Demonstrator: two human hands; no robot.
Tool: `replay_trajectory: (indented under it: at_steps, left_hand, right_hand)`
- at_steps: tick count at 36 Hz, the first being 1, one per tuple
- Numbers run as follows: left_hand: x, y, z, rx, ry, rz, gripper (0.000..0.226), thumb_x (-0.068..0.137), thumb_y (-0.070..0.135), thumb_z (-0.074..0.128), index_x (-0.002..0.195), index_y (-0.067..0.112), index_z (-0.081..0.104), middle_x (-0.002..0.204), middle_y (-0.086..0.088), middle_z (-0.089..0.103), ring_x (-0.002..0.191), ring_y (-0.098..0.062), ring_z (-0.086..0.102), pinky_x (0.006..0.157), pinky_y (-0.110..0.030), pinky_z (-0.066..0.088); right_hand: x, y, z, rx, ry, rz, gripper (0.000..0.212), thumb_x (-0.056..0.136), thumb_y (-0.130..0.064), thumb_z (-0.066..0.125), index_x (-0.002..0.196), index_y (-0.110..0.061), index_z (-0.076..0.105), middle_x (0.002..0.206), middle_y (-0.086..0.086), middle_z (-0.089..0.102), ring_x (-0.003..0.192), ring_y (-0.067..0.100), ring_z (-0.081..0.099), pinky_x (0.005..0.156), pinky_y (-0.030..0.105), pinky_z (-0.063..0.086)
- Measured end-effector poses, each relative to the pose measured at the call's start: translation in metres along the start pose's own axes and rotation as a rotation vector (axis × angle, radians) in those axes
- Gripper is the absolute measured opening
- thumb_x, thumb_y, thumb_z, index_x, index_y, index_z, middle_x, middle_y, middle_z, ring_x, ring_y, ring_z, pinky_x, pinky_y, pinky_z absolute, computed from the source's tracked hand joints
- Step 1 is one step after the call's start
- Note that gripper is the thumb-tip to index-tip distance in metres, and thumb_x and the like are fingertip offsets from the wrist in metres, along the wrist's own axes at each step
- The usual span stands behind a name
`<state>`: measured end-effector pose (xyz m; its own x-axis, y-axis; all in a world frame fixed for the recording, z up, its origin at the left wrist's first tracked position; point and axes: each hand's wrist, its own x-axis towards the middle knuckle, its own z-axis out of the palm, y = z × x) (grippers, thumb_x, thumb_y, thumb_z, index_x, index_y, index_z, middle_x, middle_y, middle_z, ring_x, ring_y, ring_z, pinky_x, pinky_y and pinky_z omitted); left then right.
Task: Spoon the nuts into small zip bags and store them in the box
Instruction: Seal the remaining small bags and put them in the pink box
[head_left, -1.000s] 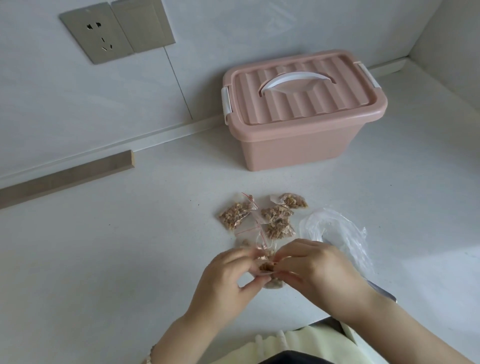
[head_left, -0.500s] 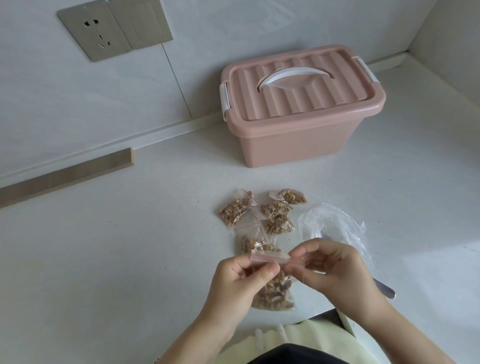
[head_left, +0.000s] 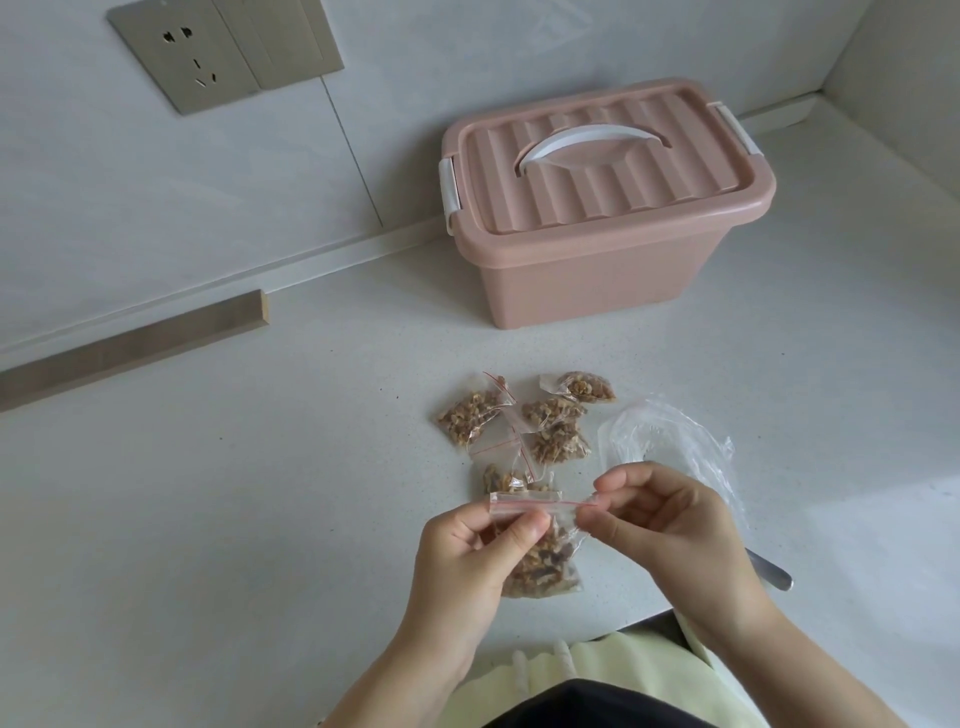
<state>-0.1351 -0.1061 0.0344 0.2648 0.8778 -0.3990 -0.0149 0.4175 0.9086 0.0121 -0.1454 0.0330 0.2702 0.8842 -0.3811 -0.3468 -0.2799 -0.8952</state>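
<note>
A small zip bag of nuts (head_left: 545, 564) hangs upright above the counter's front edge. My left hand (head_left: 467, 556) pinches the left end of its red-lined top strip, and my right hand (head_left: 670, 519) pinches the right end. Several filled small bags (head_left: 519, 421) lie on the counter just beyond. The pink storage box (head_left: 597, 280) stands farther back, its ribbed lid with a white handle shut and both latches down. A crumpled clear plastic bag (head_left: 670, 441) lies behind my right hand, and a metal spoon handle (head_left: 774, 571) sticks out from under my right wrist.
The white counter (head_left: 260, 493) meets a tiled wall with a power socket (head_left: 197, 57) at the upper left. A wooden strip (head_left: 135, 348) lies along the wall's foot at the left. A side wall closes the far right corner.
The bag was lifted from between my bunched fingers and now hangs spread out. My hands drew apart along its top strip, the right hand sliding to the right end.
</note>
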Motion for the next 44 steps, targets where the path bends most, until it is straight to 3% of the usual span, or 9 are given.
replay_trajectory:
  at_steps: [4,9,12,17,21,27,33,37,44]
  left_hand:
    - [-0.0013,0.0012,0.0015,-0.002,0.014,0.020,0.013,0.062,0.018,0.069,0.071,0.021,0.077,0.074,-0.002,0.074,0.071,-0.006,0.068,0.063,-0.014,0.049]
    - [-0.0037,0.0021,0.0046,0.041,-0.017,0.042,0.017,0.070,0.010,0.069,0.072,0.024,0.077,0.080,0.000,0.075,0.079,-0.009,0.069,0.068,-0.014,0.050]
    - [-0.0038,0.0025,0.0055,0.069,-0.039,0.049,0.023,0.073,0.005,0.068,0.071,0.026,0.077,0.082,0.001,0.075,0.083,-0.009,0.069,0.071,-0.015,0.050]
    - [-0.0047,0.0018,0.0051,0.080,-0.043,0.056,0.013,0.066,0.019,0.069,0.071,0.029,0.077,0.081,0.002,0.075,0.084,-0.009,0.069,0.073,-0.016,0.050]
    - [-0.0046,0.0014,0.0042,0.126,-0.056,0.062,0.013,0.071,0.014,0.076,0.072,0.027,0.077,0.080,0.002,0.075,0.081,-0.009,0.069,0.069,-0.014,0.050]
    - [-0.0035,0.0027,0.0040,0.141,-0.065,0.025,0.026,0.075,0.001,0.069,0.069,0.024,0.076,0.077,0.000,0.074,0.076,-0.008,0.069,0.063,-0.013,0.050]
    - [-0.0030,0.0042,0.0013,0.121,-0.094,0.011,0.013,0.071,0.011,0.074,0.073,0.023,0.077,0.079,-0.002,0.075,0.077,-0.011,0.070,0.066,-0.016,0.051]
    - [-0.0016,0.0041,-0.0005,0.124,-0.102,0.003,0.024,0.077,-0.001,0.069,0.072,0.021,0.077,0.077,-0.004,0.074,0.075,-0.010,0.070,0.065,-0.015,0.050]
    - [-0.0016,0.0020,0.0038,0.107,-0.043,0.022,0.008,0.064,0.012,0.070,0.069,0.015,0.075,0.072,-0.006,0.073,0.066,-0.010,0.069,0.057,-0.014,0.051]
  right_hand:
    - [-0.0001,0.0001,-0.0006,-0.045,-0.022,-0.022,0.019,0.066,0.006,0.071,0.080,-0.005,0.064,0.065,0.008,0.068,0.061,0.016,0.063,0.063,0.019,0.054]
    - [-0.0016,-0.0032,0.0036,-0.057,-0.056,-0.026,0.027,0.060,-0.003,0.072,0.085,-0.003,0.062,0.066,0.009,0.070,0.060,0.013,0.066,0.062,0.017,0.053]
    - [-0.0021,-0.0040,0.0030,-0.064,-0.047,-0.022,0.021,0.063,0.005,0.072,0.080,-0.003,0.063,0.064,0.008,0.070,0.059,0.011,0.066,0.060,0.016,0.053]
    - [-0.0032,-0.0040,0.0023,-0.080,-0.034,-0.020,0.022,0.066,0.012,0.070,0.081,-0.002,0.061,0.062,0.007,0.069,0.057,0.011,0.065,0.059,0.016,0.052]
    - [-0.0043,-0.0042,0.0026,-0.132,-0.041,-0.028,0.027,0.068,0.009,0.071,0.088,-0.006,0.061,0.064,0.006,0.070,0.057,0.012,0.065,0.057,0.017,0.052]
    - [-0.0034,-0.0022,0.0025,-0.218,-0.036,-0.082,0.025,0.066,0.010,0.074,0.079,-0.007,0.062,0.064,0.005,0.070,0.058,0.009,0.064,0.062,0.016,0.051]
    - [-0.0035,-0.0014,0.0021,-0.298,-0.045,-0.152,0.022,0.065,0.008,0.076,0.074,-0.007,0.062,0.070,0.008,0.070,0.063,0.015,0.066,0.068,0.021,0.054]
    - [-0.0036,-0.0012,0.0023,-0.302,-0.051,-0.170,0.023,0.066,0.009,0.076,0.072,-0.008,0.061,0.071,0.008,0.070,0.064,0.015,0.066,0.069,0.023,0.054]
    - [-0.0040,0.0010,0.0023,-0.307,-0.051,-0.192,0.023,0.065,0.010,0.075,0.071,-0.009,0.063,0.072,0.007,0.070,0.065,0.016,0.067,0.068,0.020,0.054]
